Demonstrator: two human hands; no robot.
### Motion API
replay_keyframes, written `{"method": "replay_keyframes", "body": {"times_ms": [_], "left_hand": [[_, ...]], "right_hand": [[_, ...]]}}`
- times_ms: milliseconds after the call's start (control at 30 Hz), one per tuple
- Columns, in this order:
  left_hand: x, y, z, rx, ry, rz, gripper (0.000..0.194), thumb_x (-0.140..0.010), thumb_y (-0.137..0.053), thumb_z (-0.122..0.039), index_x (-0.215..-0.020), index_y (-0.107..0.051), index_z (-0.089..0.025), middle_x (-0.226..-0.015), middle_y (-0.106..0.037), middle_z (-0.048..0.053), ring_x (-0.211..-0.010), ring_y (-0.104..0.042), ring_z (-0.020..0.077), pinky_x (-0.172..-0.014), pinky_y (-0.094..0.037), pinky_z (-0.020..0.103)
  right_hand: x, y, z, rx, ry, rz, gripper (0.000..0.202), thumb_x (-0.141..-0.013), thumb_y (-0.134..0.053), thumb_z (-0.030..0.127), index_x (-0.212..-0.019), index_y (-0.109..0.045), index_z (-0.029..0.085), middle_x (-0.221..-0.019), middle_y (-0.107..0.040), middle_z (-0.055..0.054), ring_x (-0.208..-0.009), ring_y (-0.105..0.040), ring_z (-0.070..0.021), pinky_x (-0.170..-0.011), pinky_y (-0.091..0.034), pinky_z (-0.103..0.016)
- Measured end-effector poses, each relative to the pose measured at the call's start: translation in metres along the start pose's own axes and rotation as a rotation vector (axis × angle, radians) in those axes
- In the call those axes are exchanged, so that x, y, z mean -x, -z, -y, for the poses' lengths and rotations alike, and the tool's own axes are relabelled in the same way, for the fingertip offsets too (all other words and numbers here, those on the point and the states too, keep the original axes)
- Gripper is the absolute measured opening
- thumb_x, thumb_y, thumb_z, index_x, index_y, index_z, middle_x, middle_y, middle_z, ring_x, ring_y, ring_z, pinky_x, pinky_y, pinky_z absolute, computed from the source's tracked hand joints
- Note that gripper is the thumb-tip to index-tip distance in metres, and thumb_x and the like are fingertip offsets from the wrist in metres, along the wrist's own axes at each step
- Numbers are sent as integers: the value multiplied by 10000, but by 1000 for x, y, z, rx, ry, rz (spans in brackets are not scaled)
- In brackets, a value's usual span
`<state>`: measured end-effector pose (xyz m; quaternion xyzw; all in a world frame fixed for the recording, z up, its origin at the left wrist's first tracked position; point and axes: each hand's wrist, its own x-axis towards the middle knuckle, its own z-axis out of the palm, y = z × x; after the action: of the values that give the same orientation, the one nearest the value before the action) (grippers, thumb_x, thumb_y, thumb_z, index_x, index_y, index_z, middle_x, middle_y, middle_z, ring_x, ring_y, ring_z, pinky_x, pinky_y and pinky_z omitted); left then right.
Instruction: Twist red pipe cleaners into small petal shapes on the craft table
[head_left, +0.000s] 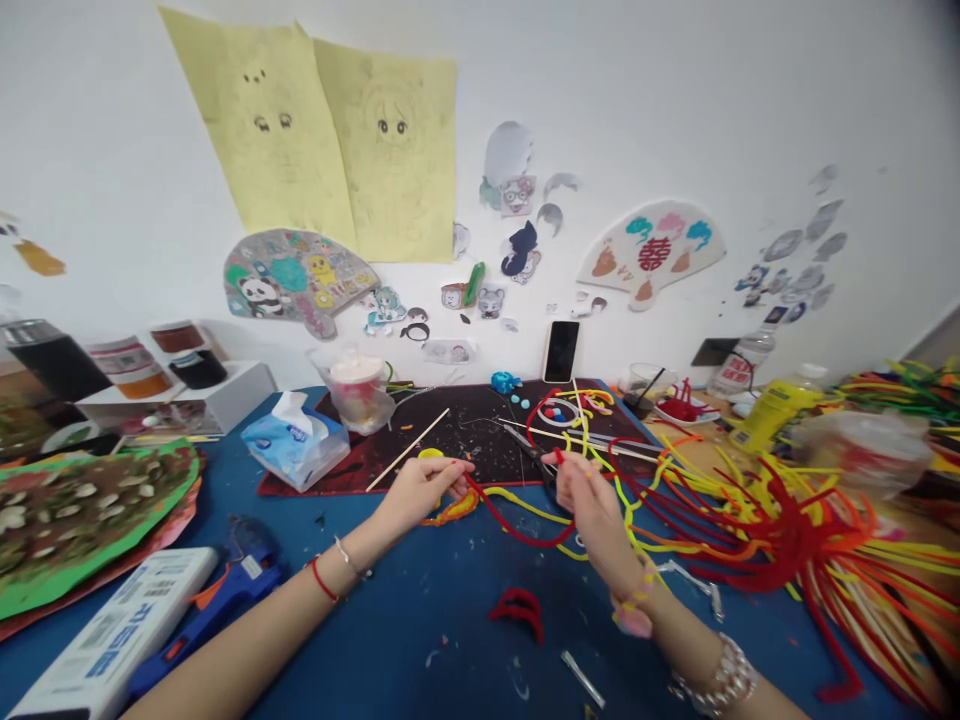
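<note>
Apparently mid-shaping, I held a red pipe cleaner (526, 541) slackly curved.
My left hand (421, 490) and right hand (594, 508) pinched it; bending further seemed to need steady grips.

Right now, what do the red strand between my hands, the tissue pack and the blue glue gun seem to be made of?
Red strand: probably fuzzy fibre, matte, with soft edges; any wire core is hidden.
Tissue pack: likely thin plastic film, slightly shiny, with wrinkled sides; white paper pokes out.
Blue glue gun: seemingly hard plastic, smooth, with rigid moulded lines.
</note>
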<state>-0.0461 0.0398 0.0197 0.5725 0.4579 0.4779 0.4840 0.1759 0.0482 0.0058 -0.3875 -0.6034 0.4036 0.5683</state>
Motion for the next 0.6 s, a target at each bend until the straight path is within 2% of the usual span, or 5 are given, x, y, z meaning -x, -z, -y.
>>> {"method": "replay_keyframes", "body": {"times_ms": [100, 233, 367, 467, 600], "left_hand": [[8, -13, -8, -69, -46, 68, 232, -767, -557, -310, -837, -704, -145, -687, -629, 56, -642, -540, 160, -647, -413, 267], [16, -20, -10, -279, -211, 56, 172, -752, -580, -284, -720, -717, -185, -748, -616, 58, -721, -520, 174, -664, -385, 263], [20, -24, -6, -272, -175, 49, 149, -726, -611, -290, -708, -718, -187, -730, -602, 56, -680, -518, 170, -617, -380, 267], [24, -29, -6, -172, -123, 16, 127, -691, -647, -300, -703, -717, -195, -787, -585, 52, -723, -509, 171, -627, -377, 262], [28, -35, -10, -14, 1, 10, 147, -681, -655, -304, -654, -702, -167, -711, -558, 33, -681, -476, 143, -615, -356, 250]], "right_hand": [[11, -9, 2, 149, 58, 84, 226, -859, -419, 350, -979, -535, 196, -681, -478, 13, -573, -436, -110, -529, -377, -229], [22, -18, 4, 220, 140, 246, 167, -881, -386, 274, -991, -487, 198, -631, -513, 31, -583, -500, -115, -611, -407, -244], [27, -23, 6, 217, 156, 308, 141, -878, -399, 236, -994, -468, 196, -683, -599, 18, -664, -572, -128, -692, -414, -259], [29, -24, 6, 193, 147, 313, 115, -879, -404, 243, -970, -461, 204, -714, -628, 10, -703, -594, -143, -713, -416, -272], [32, -25, 7, 199, 151, 312, 87, -882, -409, 245, -887, -483, 201, -743, -626, -3, -736, -591, -143, -752, -407, -280]]}}
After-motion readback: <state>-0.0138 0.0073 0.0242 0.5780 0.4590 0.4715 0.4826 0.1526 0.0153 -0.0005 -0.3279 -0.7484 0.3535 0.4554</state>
